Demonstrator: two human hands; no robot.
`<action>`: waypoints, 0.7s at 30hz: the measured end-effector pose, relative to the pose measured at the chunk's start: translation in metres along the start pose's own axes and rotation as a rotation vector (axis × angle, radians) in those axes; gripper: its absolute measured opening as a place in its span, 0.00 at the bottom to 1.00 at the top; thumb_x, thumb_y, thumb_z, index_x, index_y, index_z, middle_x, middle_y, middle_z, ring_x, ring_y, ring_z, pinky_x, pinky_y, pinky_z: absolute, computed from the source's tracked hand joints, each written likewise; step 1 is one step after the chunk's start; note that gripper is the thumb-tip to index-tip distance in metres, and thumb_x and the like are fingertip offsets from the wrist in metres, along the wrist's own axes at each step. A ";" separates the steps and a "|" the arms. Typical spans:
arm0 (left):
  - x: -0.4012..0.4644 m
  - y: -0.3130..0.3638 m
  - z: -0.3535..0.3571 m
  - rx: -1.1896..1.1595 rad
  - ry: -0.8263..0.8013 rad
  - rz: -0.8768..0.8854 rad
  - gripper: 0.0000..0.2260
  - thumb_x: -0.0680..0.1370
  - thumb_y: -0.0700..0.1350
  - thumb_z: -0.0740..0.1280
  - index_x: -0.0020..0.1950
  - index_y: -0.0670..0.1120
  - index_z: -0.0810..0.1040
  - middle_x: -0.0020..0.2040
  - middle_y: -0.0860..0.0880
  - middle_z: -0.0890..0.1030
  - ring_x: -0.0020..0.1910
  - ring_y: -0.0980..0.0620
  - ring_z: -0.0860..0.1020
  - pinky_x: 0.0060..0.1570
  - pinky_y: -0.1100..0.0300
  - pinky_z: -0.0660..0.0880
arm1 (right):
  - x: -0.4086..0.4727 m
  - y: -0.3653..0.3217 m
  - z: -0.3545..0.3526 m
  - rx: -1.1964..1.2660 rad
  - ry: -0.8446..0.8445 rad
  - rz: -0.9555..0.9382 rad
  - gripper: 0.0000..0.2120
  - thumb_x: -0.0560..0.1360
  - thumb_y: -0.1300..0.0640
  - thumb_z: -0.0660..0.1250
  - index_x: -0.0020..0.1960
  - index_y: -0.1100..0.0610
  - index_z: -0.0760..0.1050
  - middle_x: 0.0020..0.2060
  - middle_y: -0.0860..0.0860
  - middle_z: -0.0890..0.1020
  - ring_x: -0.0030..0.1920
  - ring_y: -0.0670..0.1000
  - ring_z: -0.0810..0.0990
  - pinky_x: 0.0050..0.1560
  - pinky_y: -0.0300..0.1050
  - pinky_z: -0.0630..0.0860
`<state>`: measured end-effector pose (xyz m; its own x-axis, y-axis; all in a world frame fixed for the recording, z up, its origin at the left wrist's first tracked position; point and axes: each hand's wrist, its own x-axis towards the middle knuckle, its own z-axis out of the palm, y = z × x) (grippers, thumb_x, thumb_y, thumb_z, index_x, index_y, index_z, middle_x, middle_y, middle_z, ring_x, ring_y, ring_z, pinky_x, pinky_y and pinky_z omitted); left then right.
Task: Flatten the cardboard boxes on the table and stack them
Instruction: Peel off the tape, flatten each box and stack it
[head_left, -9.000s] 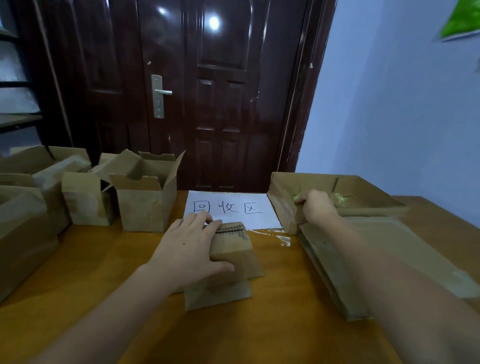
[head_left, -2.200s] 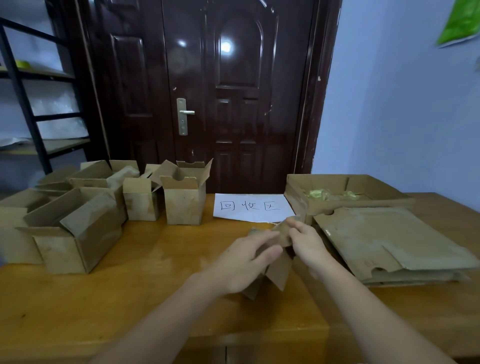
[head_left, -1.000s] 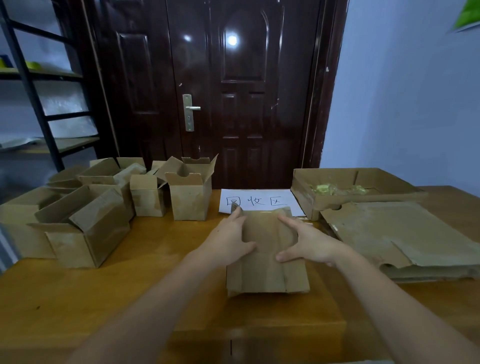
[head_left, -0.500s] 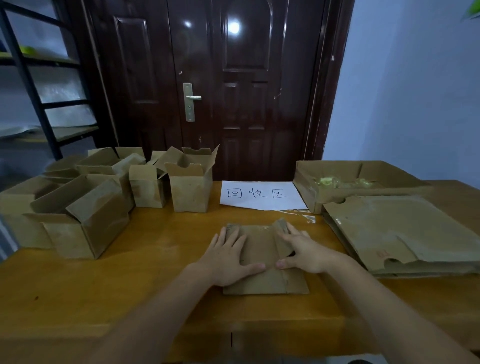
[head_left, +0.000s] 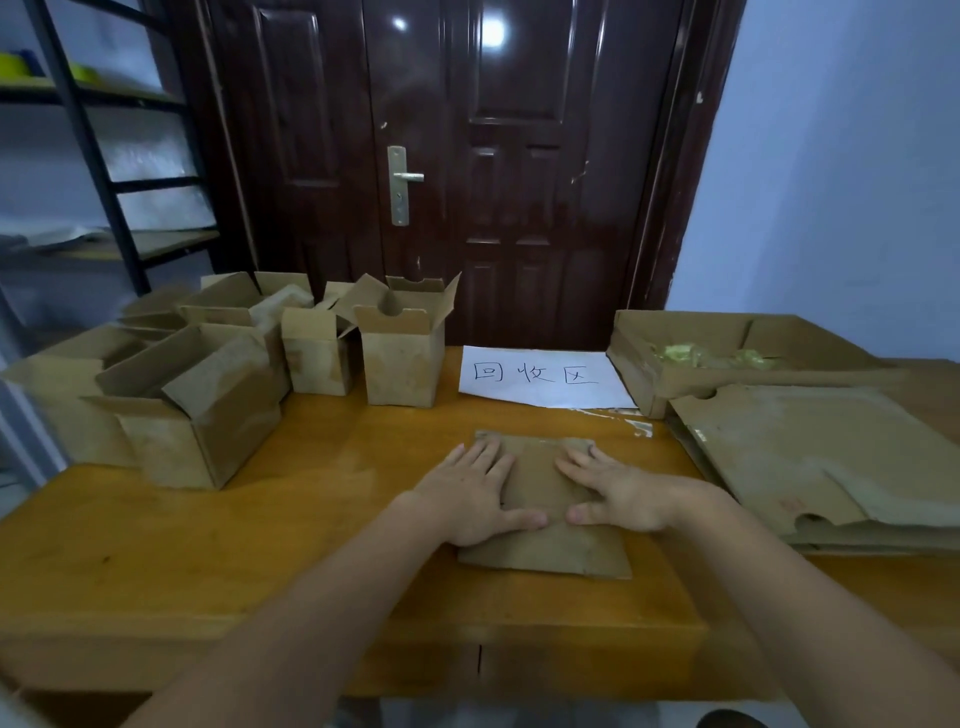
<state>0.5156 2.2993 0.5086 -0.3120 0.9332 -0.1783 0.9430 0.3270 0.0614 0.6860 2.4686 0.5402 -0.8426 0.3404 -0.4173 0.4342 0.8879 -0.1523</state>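
A flattened box (head_left: 540, 519) lies on the table (head_left: 208, 545), just in front of the paper sign (head_left: 540, 376). The left hand (head_left: 467, 493) and right hand (head_left: 618, 493) press it with straight fingers, one on each side.

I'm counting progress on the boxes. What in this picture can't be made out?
- Flattened stack, head view: sheet count hidden by the top sheet; right end cut off by the frame edge.
- Upright boxes: rear ones hidden behind front ones.
- Flattened box: middle covered by left hand and right hand.
- Tray contents: too small and blurred.
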 end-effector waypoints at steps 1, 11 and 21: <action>0.001 -0.001 -0.004 0.013 -0.015 0.004 0.50 0.73 0.80 0.44 0.85 0.48 0.42 0.85 0.45 0.41 0.83 0.49 0.41 0.80 0.47 0.38 | -0.001 -0.001 0.005 -0.016 0.024 0.031 0.39 0.80 0.32 0.55 0.82 0.44 0.40 0.81 0.45 0.38 0.80 0.51 0.36 0.79 0.59 0.44; -0.031 0.019 0.004 -0.015 0.150 -0.092 0.49 0.74 0.79 0.42 0.83 0.46 0.59 0.82 0.46 0.60 0.81 0.46 0.57 0.80 0.47 0.52 | -0.002 -0.045 0.038 -0.182 0.406 0.290 0.46 0.71 0.21 0.37 0.81 0.47 0.54 0.73 0.53 0.62 0.70 0.57 0.61 0.68 0.58 0.64; -0.037 -0.026 0.016 -0.107 0.022 -0.268 0.42 0.71 0.81 0.45 0.82 0.67 0.42 0.85 0.44 0.43 0.83 0.41 0.41 0.78 0.42 0.39 | 0.003 -0.036 0.038 -0.079 0.598 0.360 0.35 0.71 0.21 0.55 0.63 0.45 0.77 0.60 0.50 0.76 0.61 0.53 0.72 0.61 0.54 0.70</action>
<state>0.5047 2.2541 0.4974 -0.5516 0.8143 -0.1807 0.8096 0.5748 0.1189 0.6798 2.4257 0.5108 -0.6909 0.7095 0.1386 0.7140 0.6997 -0.0225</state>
